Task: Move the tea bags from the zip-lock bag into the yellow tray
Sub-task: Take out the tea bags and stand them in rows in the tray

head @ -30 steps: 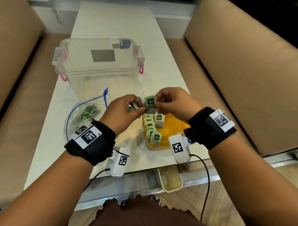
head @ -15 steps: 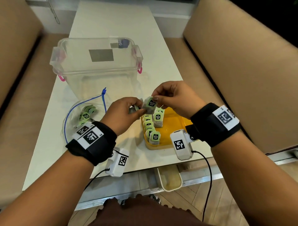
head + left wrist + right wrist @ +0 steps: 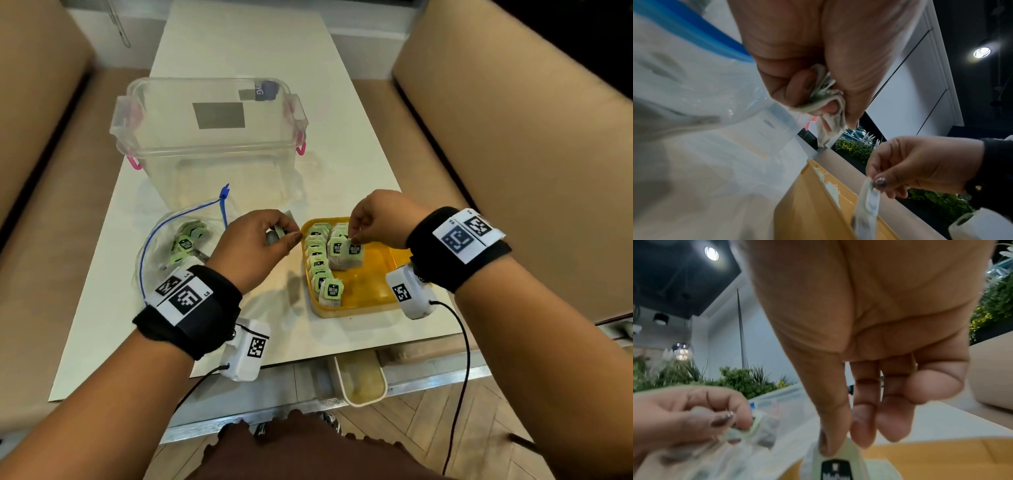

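Tea bag (image 3: pixel 354 249) pinched under right hand (image 3: pixel 378 219) over yellow tray (image 3: pixel 376 291), left hand (image 3: pixel 253 240) pinching folded tea bags (image 3: pixel 826 100)

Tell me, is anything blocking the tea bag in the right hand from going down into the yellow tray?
Nothing visible. The right hand pinches the tea bag already over the yellow tray, beside the second row; bare floor lies alongside.

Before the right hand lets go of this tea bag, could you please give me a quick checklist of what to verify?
1. Right hand pinches the held tea bag by its tag: ok.
2. Bag is over the yellow tray: ok.
3. Bag sits beside the second row: ok.
4. Bare tray floor to its right: ok.
5. Left hand holds more tea bags: ok.
6. Bag bottom touches the tray: cannot tell.
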{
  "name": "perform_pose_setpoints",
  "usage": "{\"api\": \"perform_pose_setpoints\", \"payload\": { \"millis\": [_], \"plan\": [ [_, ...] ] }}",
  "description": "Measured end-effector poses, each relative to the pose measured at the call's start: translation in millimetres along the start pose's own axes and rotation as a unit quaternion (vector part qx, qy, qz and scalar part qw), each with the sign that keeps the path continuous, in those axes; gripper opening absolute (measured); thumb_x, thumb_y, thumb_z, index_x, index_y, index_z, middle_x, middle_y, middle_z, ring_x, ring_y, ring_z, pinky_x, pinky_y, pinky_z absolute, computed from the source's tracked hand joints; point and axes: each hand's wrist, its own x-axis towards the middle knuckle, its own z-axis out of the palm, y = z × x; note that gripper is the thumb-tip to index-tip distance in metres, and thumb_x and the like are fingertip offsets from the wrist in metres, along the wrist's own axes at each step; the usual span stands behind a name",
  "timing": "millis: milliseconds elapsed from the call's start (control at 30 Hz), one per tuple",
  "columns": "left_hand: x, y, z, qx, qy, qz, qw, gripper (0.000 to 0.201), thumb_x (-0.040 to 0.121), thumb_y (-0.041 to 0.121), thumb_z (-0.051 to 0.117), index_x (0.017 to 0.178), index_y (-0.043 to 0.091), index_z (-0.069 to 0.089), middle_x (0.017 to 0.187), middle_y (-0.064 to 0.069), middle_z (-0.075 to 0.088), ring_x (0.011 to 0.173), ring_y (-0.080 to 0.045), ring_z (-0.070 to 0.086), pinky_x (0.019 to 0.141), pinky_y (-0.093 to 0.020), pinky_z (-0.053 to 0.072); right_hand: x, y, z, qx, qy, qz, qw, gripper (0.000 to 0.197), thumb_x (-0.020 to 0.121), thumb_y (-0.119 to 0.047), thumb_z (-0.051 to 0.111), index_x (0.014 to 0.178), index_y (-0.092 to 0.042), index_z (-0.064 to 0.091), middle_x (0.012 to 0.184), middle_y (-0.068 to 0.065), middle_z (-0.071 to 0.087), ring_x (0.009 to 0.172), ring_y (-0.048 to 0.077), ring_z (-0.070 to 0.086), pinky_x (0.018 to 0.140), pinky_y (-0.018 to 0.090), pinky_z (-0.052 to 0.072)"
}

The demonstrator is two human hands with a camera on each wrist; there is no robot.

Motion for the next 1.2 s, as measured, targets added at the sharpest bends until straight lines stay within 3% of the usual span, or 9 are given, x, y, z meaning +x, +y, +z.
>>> {"api": "perform_pose_setpoints", "payload": {
  "millis": [133, 233, 367, 533, 700, 833, 933, 1100, 1200],
  "plan": [
    [-5, -1, -1, -0.023, 0.002, -0.009, 1.000, 0.004, 0.087, 0.022, 0.068, 0.088, 0.019, 0.070, 0.083, 0.005, 0.070, 0.076, -0.015, 0.067, 0.076, -0.031, 0.050, 12, -4, 11, -0.042, -0.053, 0.020, 0.998, 0.013, 0.084, -0.020, 0.069, 0.096, -0.015, 0.073, 0.085, -0.002, 0.061, 0.075, 0.015, 0.054, 0.056, 0.021, 0.039],
    [-7, 0, -2, -0.046, 0.001, -0.022, 0.999, 0.004, 0.088, 0.020, 0.066, 0.089, 0.017, 0.069, 0.082, 0.011, 0.068, 0.069, -0.011, 0.068, 0.073, -0.026, 0.050, 21, -8, 18, -0.073, -0.063, 0.025, 0.995, 0.014, 0.085, -0.020, 0.068, 0.097, -0.013, 0.073, 0.096, 0.003, 0.068, 0.078, 0.016, 0.055, 0.065, 0.025, 0.039],
    [-9, 1, -4, -0.064, 0.001, -0.031, 0.998, 0.004, 0.089, 0.016, 0.065, 0.089, 0.016, 0.069, 0.081, 0.017, 0.066, 0.067, -0.008, 0.068, 0.069, -0.021, 0.049, 30, -13, 20, -0.090, -0.065, 0.031, 0.993, 0.012, 0.086, -0.018, 0.066, 0.096, -0.013, 0.072, 0.099, 0.004, 0.069, 0.077, 0.017, 0.054, 0.067, 0.026, 0.039],
    [-12, 0, -5, -0.051, -0.003, -0.022, 0.998, 0.013, 0.090, 0.012, 0.060, 0.092, 0.021, 0.069, 0.093, 0.014, 0.067, 0.064, -0.001, 0.067, 0.064, -0.007, 0.044, 34, -17, 21, -0.107, -0.070, 0.034, 0.991, 0.016, 0.087, -0.018, 0.064, 0.100, -0.012, 0.071, 0.103, 0.005, 0.069, 0.081, 0.018, 0.055, 0.069, 0.027, 0.042],
    [-13, 2, -8, -0.059, -0.048, -0.013, 0.997, 0.020, 0.092, 0.011, 0.056, 0.105, 0.026, 0.053, 0.092, 0.007, 0.059, 0.067, -0.004, 0.068, 0.067, -0.016, 0.050, 28, -15, 9, -0.075, -0.009, 0.012, 0.997, 0.017, 0.089, -0.022, 0.062, 0.100, -0.013, 0.069, 0.102, 0.004, 0.067, 0.087, 0.019, 0.059, 0.071, 0.027, 0.043],
    [-11, 4, -9, -0.070, -0.095, -0.013, 0.993, 0.032, 0.091, 0.015, 0.059, 0.113, 0.029, 0.042, 0.093, -0.003, 0.059, 0.067, -0.010, 0.069, 0.075, -0.034, 0.054, 8, -31, -6, 0.045, 0.047, -0.081, 0.995, 0.021, 0.085, -0.028, 0.067, 0.106, -0.022, 0.067, 0.098, -0.008, 0.065, 0.074, 0.000, 0.054, 0.063, 0.013, 0.037],
    [-8, 7, -6, -0.063, -0.111, 0.004, 0.992, 0.032, 0.089, 0.016, 0.062, 0.111, 0.029, 0.043, 0.094, -0.007, 0.061, 0.068, -0.013, 0.069, 0.073, -0.033, 0.057, -1, -44, -7, 0.042, 0.023, -0.117, 0.992, 0.024, 0.084, -0.032, 0.069, 0.107, -0.024, 0.066, 0.097, -0.013, 0.062, 0.065, -0.008, 0.047, 0.057, 0.005, 0.029],
    [-4, 11, -2, -0.070, -0.106, 0.009, 0.992, 0.027, 0.087, 0.012, 0.065, 0.106, 0.020, 0.048, 0.094, -0.010, 0.060, 0.068, -0.017, 0.068, 0.059, -0.013, 0.049, -4, -42, -4, 0.047, 0.020, -0.098, 0.994, 0.013, 0.084, -0.025, 0.068, 0.095, -0.019, 0.071, 0.080, -0.009, 0.065, 0.062, 0.001, 0.050, 0.056, 0.015, 0.035],
    [-4, 12, -1, -0.065, -0.092, 0.017, 0.993, 0.026, 0.087, 0.016, 0.067, 0.107, 0.022, 0.052, 0.088, -0.002, 0.058, 0.067, -0.015, 0.067, 0.059, -0.015, 0.048, -8, -37, -2, 0.072, 0.012, -0.084, 0.994, 0.009, 0.083, -0.022, 0.068, 0.092, -0.018, 0.069, 0.070, -0.008, 0.064, 0.059, 0.004, 0.050, 0.054, 0.017, 0.037]
  ]
}}
